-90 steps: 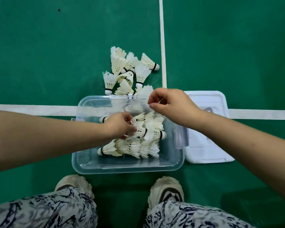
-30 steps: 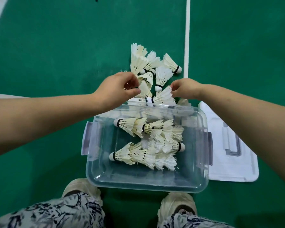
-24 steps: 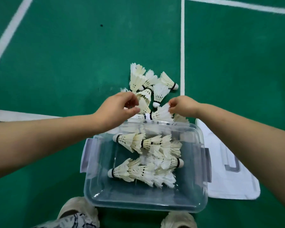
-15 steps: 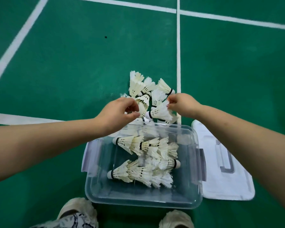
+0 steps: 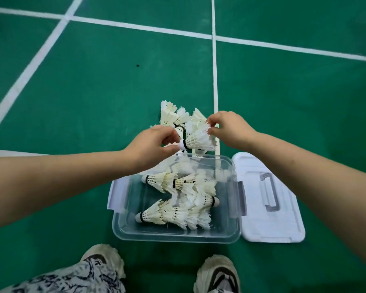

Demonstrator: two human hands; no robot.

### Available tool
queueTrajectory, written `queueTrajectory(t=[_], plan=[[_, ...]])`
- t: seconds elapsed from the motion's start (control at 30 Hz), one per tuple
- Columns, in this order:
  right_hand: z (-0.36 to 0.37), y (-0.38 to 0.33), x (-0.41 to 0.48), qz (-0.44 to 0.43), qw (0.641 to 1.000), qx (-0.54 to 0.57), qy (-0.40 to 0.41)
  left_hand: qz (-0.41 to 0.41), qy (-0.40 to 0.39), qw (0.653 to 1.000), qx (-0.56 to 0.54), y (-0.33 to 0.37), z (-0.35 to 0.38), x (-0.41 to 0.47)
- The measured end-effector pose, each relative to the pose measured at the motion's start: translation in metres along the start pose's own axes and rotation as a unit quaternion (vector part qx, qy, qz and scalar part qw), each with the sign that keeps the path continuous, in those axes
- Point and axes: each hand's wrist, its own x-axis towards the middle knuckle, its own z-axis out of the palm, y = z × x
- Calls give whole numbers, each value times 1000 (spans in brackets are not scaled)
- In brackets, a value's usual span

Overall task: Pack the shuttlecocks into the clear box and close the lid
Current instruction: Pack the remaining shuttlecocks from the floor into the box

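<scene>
The left hand [image 5: 154, 144] pinches the round cork of a feathery shuttlecock [image 5: 195, 139], the right hand [image 5: 228, 129] pinches its frayed skirt, above the far rim of the clear plastic box [image 5: 178, 236]. The flat white lid [image 5: 270, 229] lies just right of it.

- Reaches in from the left with a bare forearm, left hand [image 5: 154, 142] knuckles up.
- Pinches the cork end of a shuttlecock [image 5: 199, 140] between that thumb and curled fingers.
- Stretches the other bare forearm in from the right; nips the feather tips with the right hand [image 5: 228, 127], fingers curled.
</scene>
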Motion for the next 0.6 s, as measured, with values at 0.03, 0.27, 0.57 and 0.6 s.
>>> queueTrajectory(t=[0.03,0.27,0.57,0.6], plan=[[-2,-3,-4,-7,1000,2,-1,3,3,1000,1,3,-2,-2],[-6,-13,-25,-54,998,-39,12,68,-24,996,47,26,-2,-12],[-13,-21,-37,-80,993,-66,60,192,4,965,181,41,3,-7],[-13,-22,-38,-83,993,-59,58,194,10,963,186,41,2,-8]])
